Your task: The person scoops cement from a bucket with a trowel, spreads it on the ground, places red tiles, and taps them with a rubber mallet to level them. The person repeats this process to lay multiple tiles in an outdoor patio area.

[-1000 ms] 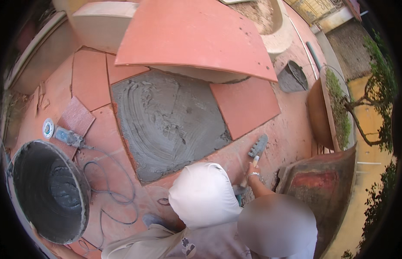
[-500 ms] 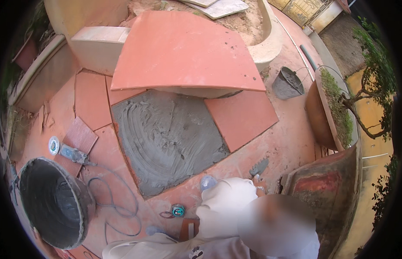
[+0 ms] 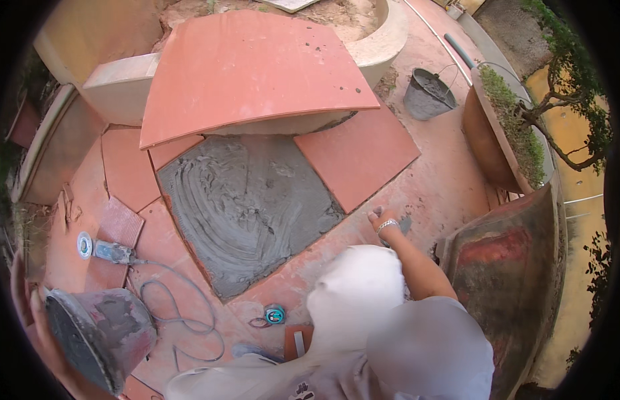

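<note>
At the lower left, my left hand (image 3: pixel 42 323) is beside the rim of a large mortar-coated bucket (image 3: pixel 120 327). Its fingers look stretched and apart, open, though the dark picture edge hides part of them. Whether it still touches the rim is hard to make out. Inside, the bucket is grey with mortar residue. My right hand is out of view. Ahead lies a bed of wet grey mortar (image 3: pixel 250 207) with combed swirls, framed by red tiles. A large red slab (image 3: pixel 256 73) stands tilted up along its far side.
A crouching co-worker in a white shirt (image 3: pixel 356 287) reaches a braceleted hand (image 3: pixel 384 222) toward the mortar's near right edge. An angle grinder (image 3: pixel 110 252) with a looping cord, a tape measure (image 3: pixel 274 314), a smaller mortar bucket (image 3: pixel 430 93) and a planter (image 3: pixel 493 133) stand around.
The large bucket has dropped lower and turned, and my left hand shows more beside its rim. The co-worker's arm has stretched forward. The view has shifted slightly.
</note>
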Demonstrator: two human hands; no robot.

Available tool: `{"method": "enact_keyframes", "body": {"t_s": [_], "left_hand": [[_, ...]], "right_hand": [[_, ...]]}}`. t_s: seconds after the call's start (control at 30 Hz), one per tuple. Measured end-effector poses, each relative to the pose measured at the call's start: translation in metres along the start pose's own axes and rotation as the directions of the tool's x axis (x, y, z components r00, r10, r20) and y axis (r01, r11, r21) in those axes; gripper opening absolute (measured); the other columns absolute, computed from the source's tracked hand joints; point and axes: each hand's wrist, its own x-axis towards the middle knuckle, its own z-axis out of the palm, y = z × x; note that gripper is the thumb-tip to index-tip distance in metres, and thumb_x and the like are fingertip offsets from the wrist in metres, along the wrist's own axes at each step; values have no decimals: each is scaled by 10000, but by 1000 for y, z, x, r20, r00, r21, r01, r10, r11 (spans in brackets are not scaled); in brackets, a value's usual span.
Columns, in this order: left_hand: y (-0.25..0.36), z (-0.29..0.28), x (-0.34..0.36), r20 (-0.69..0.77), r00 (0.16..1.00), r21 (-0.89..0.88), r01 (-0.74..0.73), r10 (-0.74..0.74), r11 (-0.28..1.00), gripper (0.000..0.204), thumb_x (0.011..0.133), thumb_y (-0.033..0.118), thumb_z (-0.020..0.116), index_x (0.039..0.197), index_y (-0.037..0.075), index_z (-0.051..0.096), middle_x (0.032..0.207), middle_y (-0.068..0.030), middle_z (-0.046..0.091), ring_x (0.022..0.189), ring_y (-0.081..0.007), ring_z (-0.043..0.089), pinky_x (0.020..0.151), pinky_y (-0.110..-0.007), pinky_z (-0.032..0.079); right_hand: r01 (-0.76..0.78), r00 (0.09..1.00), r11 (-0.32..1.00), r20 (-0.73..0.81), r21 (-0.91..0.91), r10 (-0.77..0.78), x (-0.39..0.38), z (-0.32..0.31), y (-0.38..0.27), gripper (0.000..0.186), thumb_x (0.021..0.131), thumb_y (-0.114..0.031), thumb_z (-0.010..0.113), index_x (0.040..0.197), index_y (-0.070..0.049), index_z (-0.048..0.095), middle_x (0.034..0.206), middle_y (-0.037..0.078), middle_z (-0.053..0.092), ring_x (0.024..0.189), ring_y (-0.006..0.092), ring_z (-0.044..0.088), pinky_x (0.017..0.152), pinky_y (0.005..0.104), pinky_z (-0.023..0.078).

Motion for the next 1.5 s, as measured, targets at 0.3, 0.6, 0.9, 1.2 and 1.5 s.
{"method": "enact_keyframes", "body": {"t_s": [0.3,0.6,0.9,1.2,1.5], "left_hand": [[45,288,-31,893,444,-155,455,-72,877,468,919,223,642,1300,-41,573,1262,-136,641,1172,-222,601,1036,-352,440],[90,602,-151,974,-48,81,987,-223,140,514,987,262,565,1426,19,453,1470,-155,487,1366,-271,451,1149,-450,285],[129,677,-188,856,-56,122,988,-514,94,521,955,257,594,1404,40,444,1441,-116,479,1384,-294,400,1162,-470,232],[138,687,-196,824,-67,104,994,-562,34,483,956,241,570,1368,18,454,1403,-99,493,1393,-281,364,1150,-486,205],[144,702,-193,792,-85,142,989,-605,46,307,958,224,556,1212,51,564,1190,-43,602,1153,-190,551,1031,-422,342]], "right_hand": [[-36,998,951,53,308,21,46,63,19,421,915,-294,649,1184,30,623,1065,196,704,1000,299,674,892,394,521],[-129,992,816,75,563,105,69,92,51,358,911,-246,661,1153,16,630,921,103,689,738,160,647,640,316,532],[-352,934,644,213,679,286,76,79,29,534,864,-271,693,1273,48,567,1162,207,683,1048,298,678,920,385,526],[-465,870,508,271,724,411,85,62,0,739,851,-279,699,1393,132,410,1289,306,592,1163,337,634,983,392,497],[-458,871,502,258,734,417,86,68,4,739,827,-277,715,1371,137,436,1264,309,605,1148,356,637,963,407,509]]}}
